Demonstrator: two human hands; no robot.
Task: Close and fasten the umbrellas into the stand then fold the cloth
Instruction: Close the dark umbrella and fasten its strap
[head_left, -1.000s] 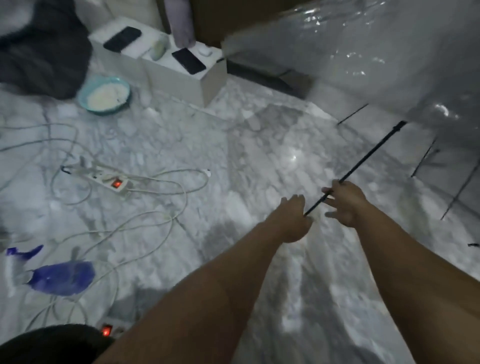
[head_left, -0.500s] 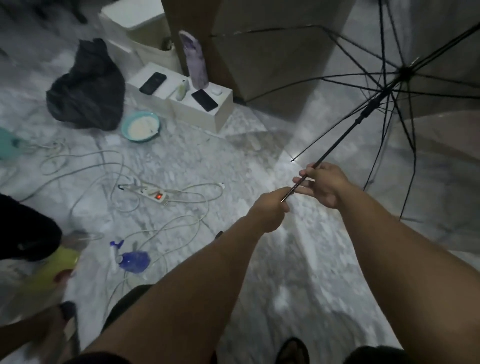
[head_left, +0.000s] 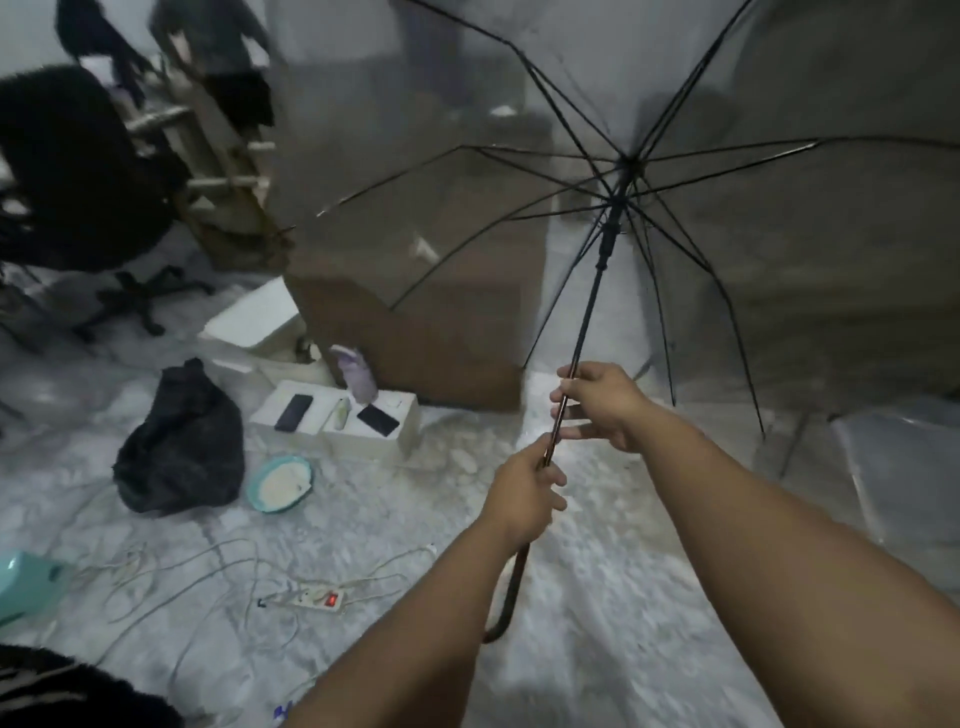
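Note:
An open transparent umbrella (head_left: 592, 317) with black ribs and a black shaft fills the upper right, its canopy spread wide. My left hand (head_left: 524, 493) grips the shaft just above the curved handle (head_left: 506, 603), which hangs below my wrist. My right hand (head_left: 597, 402) holds the shaft a little higher, fingers curled round it. The runner (head_left: 610, 228) sits high on the shaft near the rib hub. A dark cloth heap (head_left: 179, 447) lies on the marble floor at left. No umbrella stand is visible.
White boxes (head_left: 358, 415) with phones stand beside a brown cabinet (head_left: 415, 312). A teal bowl (head_left: 280, 483), a power strip (head_left: 311, 600) with loose cables and a mint object (head_left: 26, 582) lie on the floor. An office chair (head_left: 78, 171) stands far left; clear plastic (head_left: 904, 467) lies right.
The umbrella has swung up from a low slant to nearly upright. My view has risen with it, and both hands have kept their hold on the shaft.

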